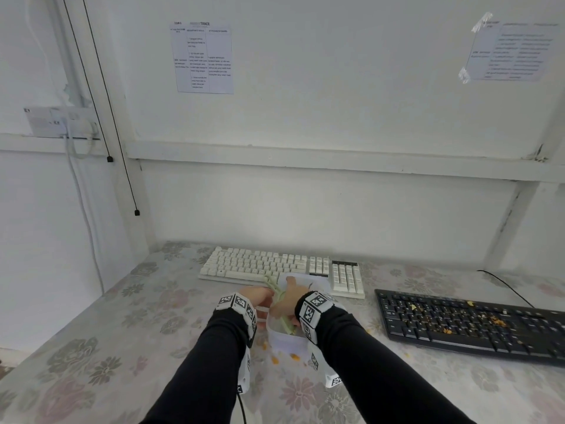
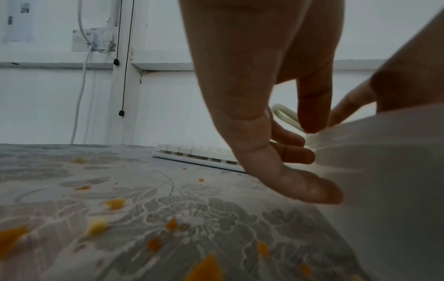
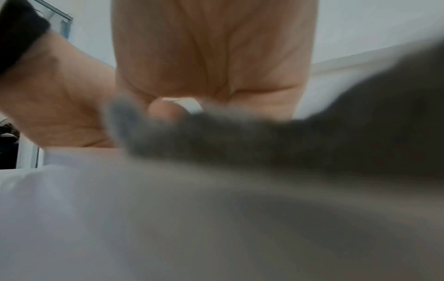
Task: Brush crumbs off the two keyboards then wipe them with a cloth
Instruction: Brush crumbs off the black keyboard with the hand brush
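Head view: both hands meet at a white cloth (image 1: 287,339) at mid-table, just before the white keyboard (image 1: 256,264). Left hand (image 1: 258,296) pinches the cloth edge; right hand (image 1: 287,304) grasps a pale green brush (image 1: 276,290). Black keyboard (image 1: 470,322) with crumbs lies right, apart. Floral tablecloth (image 1: 122,316), open room left; white wall behind.

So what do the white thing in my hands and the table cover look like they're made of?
The white thing: thin soft cloth, perhaps plastic film; it creases under the left hand. The table cover: woven fabric or printed vinyl, matte, floral pattern; which, I cannot tell.
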Tool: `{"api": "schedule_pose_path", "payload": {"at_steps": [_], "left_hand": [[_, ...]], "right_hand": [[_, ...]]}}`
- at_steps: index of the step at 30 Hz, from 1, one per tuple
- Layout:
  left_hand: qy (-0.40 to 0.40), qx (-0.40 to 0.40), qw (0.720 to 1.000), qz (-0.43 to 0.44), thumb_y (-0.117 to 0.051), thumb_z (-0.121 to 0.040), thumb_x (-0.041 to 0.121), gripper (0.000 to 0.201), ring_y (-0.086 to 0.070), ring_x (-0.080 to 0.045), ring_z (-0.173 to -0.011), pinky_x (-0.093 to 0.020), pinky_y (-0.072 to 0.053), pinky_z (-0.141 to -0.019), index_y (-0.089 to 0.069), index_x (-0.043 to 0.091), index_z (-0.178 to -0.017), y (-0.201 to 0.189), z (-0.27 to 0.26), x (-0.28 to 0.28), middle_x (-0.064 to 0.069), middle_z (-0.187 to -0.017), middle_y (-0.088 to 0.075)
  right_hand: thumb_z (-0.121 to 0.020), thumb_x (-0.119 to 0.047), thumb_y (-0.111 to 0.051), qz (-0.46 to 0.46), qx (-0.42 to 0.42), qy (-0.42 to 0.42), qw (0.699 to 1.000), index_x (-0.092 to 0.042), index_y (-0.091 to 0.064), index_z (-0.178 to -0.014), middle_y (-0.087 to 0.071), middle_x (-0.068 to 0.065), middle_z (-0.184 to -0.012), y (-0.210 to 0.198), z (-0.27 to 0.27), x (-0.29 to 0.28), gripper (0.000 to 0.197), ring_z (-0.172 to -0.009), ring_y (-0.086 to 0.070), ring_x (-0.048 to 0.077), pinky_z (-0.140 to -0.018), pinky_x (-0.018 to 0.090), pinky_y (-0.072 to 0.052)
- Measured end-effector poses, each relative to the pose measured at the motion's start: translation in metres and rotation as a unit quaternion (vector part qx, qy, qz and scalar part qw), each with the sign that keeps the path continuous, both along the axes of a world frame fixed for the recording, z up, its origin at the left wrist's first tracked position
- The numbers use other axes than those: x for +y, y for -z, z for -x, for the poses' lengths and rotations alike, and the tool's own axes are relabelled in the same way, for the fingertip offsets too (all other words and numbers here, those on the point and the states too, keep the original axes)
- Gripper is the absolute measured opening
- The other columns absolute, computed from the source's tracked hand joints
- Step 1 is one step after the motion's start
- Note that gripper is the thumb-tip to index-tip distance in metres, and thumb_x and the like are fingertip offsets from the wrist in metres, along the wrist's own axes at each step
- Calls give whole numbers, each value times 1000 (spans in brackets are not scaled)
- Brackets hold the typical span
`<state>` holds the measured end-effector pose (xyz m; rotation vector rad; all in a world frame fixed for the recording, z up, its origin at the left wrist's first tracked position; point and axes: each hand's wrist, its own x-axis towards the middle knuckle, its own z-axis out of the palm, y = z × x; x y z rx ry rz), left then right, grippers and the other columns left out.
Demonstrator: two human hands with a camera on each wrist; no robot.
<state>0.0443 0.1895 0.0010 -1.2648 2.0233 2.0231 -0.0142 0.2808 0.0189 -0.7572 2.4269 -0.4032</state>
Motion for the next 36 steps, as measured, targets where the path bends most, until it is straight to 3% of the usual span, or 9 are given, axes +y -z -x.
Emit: {"api": "schedule_pose_path", "payload": {"at_steps": [3,7,13,19,22,25,29,31,36], "left_hand": [[-5,3,1000,-20,-53,-89,13,16,-58,-24,-70,-33,-51,-66,-60,7,-76,0,2,1,-8,-79,-63],[3,-2,1000,-11,-59,-83,9,15,-57,-24,-67,-30,-48,-59,-60,6,-69,0,3,4,-8,-72,-61],[-29,6,999,12,-53,-90,12,18,-54,-25,-68,-32,-46,-61,-57,5,-74,5,10,6,-15,-93,-61],[-1,-9,995,103,-49,-96,18,38,-52,-33,-122,-23,-43,-61,-51,0,-129,4,11,12,-18,-135,-51],[7,-15,989,147,-45,-97,15,38,-47,-31,-127,-24,-41,-62,-48,-1,-132,4,13,15,-19,-138,-48],[10,-27,982,188,-43,-97,8,37,-47,-29,-128,-21,-37,-76,-48,2,-133,5,14,16,-16,-139,-47],[10,-26,975,219,-41,-95,0,38,-49,-28,-126,-8,-39,-52,-49,3,-132,7,15,21,-15,-138,-49],[3,-26,974,227,-42,-95,-1,38,-49,-27,-125,-1,-34,-47,-49,3,-132,9,16,22,-14,-137,-49],[-26,-37,965,257,-42,-94,-1,37,-52,-28,-122,-19,-40,-74,-54,2,-129,13,18,29,-16,-133,-53]], "right_hand": [[-78,-28,-57,16,12,-10,1000,-24,-1,-148,-49,14,-136,-4,-2,1,90,-109,-54,24,-94,38,-42],[-77,-17,-53,43,25,-11,999,-11,-31,-137,-54,12,-110,-17,0,10,64,-91,-54,25,-62,24,-43],[-89,-28,-51,171,37,34,984,-3,-24,-140,-50,16,-128,-32,14,25,63,-109,-54,28,-78,29,-43],[-88,-11,-50,313,31,56,948,-12,-40,-102,-51,4,-81,-45,29,48,17,-90,-63,36,-81,48,-54],[-87,-6,-51,330,69,45,940,-8,-41,-112,-53,9,-89,-48,33,61,27,-83,-60,32,-69,36,-52],[-86,-5,-52,346,100,40,932,-6,-42,-111,-57,11,-89,-46,40,72,27,-85,-59,30,-77,38,-52],[-84,-8,-52,336,103,23,936,-15,-45,-98,-52,-4,-72,-42,48,87,17,-80,-63,30,-59,33,-54],[-85,-10,-55,325,102,25,940,-12,-53,-105,-55,-1,-78,-40,50,94,20,-84,-61,27,-64,30,-52],[-87,-8,-56,350,98,33,931,-5,-54,-115,-60,8,-88,-35,55,108,28,-83,-57,22,-71,22,-42]]}}
